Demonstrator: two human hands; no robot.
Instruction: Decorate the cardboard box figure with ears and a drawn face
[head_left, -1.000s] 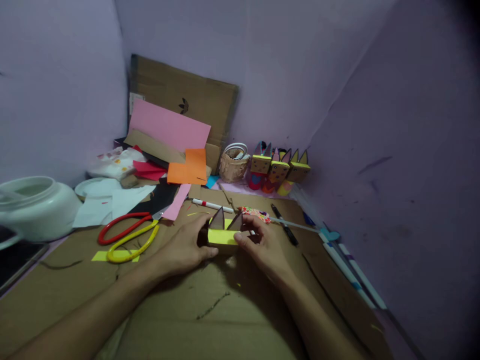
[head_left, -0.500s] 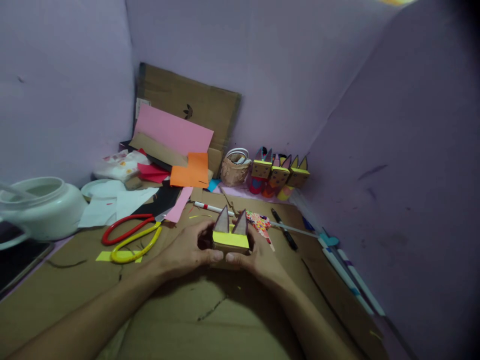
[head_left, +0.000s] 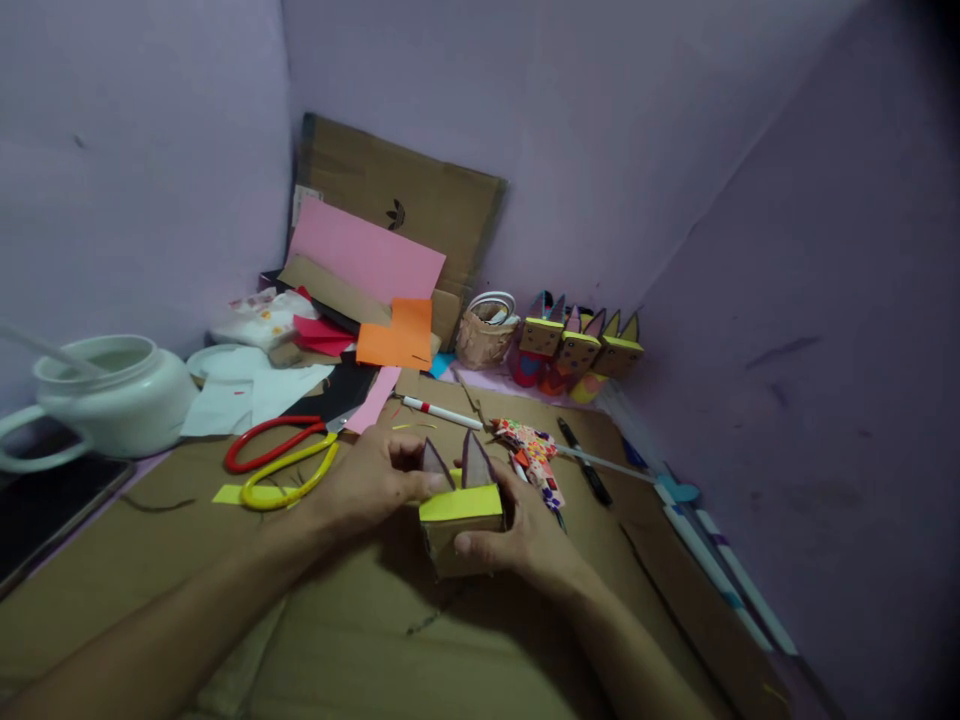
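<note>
A small cardboard box figure (head_left: 459, 522) with a yellow top strip and two pointed ears is held over the cardboard mat (head_left: 352, 640). My right hand (head_left: 525, 540) is wrapped round its right side, thumb across the front. My left hand (head_left: 371, 478) pinches the left ear from behind. Both hands are closed on the figure.
Red and yellow scissors (head_left: 281, 462) lie left of my hands. A patterned glue gun (head_left: 534, 447), pens (head_left: 442, 411) and a black marker (head_left: 587, 474) lie behind. Three finished eared figures (head_left: 577, 350) and a small basket (head_left: 486, 335) stand by the wall. A white kettle (head_left: 112, 395) sits far left.
The figure has been lifted off the mat, drawn toward me and tilted so that its front shows. My left hand shifted from its side up to the left ear.
</note>
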